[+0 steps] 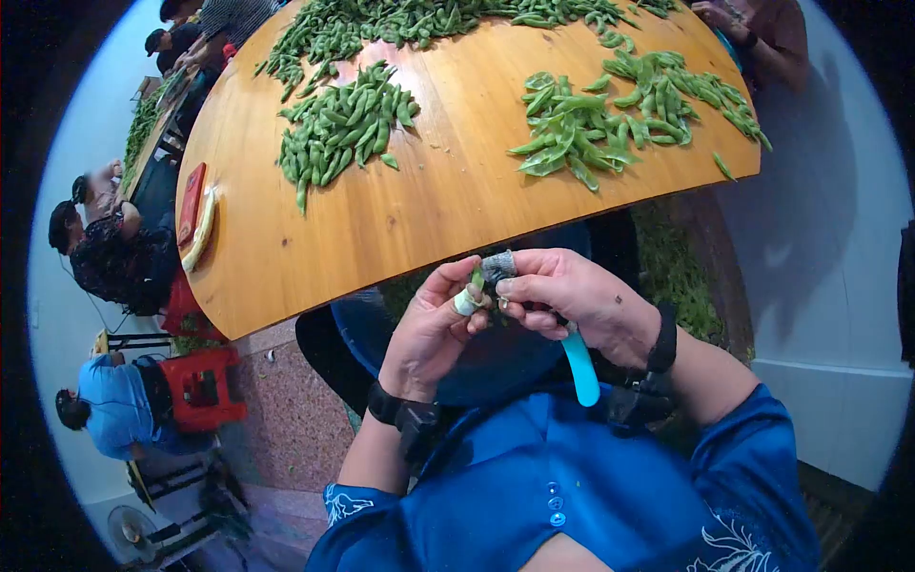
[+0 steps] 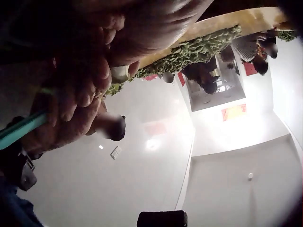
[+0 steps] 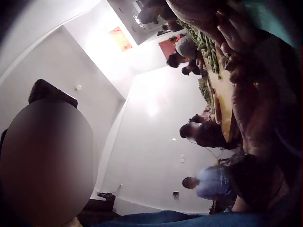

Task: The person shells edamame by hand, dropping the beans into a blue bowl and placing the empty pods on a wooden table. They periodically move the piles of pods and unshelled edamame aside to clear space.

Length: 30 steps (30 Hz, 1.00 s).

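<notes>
In the head view, my left hand [image 1: 431, 329] pinches a small green bean pod [image 1: 477, 277] between thumb and fingers. Pale tape [image 1: 466, 302] wraps the left thumb. Right beside it, my right hand [image 1: 581, 291] has its fingertips at the same pod, with a grey wrap [image 1: 498, 266] round one finger. Curled fingers of the right hand hold a tool by its turquoise handle [image 1: 580, 367]; its working end is hidden. Both hands are over a dark blue tub [image 1: 429, 367] at the table's near edge. The left wrist view shows the turquoise handle [image 2: 22, 128] too.
On the wooden table [image 1: 457, 191] lie a pile of whole pods [image 1: 348, 124], opened-looking pods [image 1: 581, 138] and a large heap [image 1: 381, 29] behind. A red object [image 1: 192, 202] lies at the left edge. Seated people [image 1: 114, 243] and a red stool [image 1: 202, 386] are leftward.
</notes>
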Each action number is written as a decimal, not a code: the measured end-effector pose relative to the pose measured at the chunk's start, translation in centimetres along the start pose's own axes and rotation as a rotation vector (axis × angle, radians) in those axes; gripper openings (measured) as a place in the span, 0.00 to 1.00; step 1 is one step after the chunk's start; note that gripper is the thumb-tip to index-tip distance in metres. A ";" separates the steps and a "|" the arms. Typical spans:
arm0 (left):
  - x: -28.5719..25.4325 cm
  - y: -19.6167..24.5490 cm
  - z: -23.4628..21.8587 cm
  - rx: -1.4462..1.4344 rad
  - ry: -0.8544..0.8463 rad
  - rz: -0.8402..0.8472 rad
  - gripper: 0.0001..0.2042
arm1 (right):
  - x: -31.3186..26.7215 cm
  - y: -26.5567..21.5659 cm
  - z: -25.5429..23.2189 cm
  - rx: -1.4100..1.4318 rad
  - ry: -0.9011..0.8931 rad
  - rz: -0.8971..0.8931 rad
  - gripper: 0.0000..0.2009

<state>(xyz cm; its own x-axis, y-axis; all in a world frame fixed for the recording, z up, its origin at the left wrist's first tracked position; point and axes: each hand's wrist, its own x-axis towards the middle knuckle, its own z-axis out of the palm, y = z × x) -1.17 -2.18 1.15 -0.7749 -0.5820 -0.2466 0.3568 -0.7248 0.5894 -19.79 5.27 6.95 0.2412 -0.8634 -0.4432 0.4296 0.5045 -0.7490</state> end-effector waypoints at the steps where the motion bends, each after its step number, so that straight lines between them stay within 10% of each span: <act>1: 0.0 0.0 0.1 0.075 0.037 0.017 0.18 | -0.1 0.0 0.0 -0.041 0.006 0.000 0.06; 30: -0.3 -1.9 -2.0 -0.234 -0.059 -0.104 0.20 | 0.0 0.9 -0.3 -0.030 -0.004 0.012 0.05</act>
<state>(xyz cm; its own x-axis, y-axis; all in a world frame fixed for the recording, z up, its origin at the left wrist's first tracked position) -0.59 -1.38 -1.43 -0.8403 -0.4824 -0.2476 0.3792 -0.8492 0.3676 -19.72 5.70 6.11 0.2494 -0.8575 -0.4500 0.4002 0.5144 -0.7584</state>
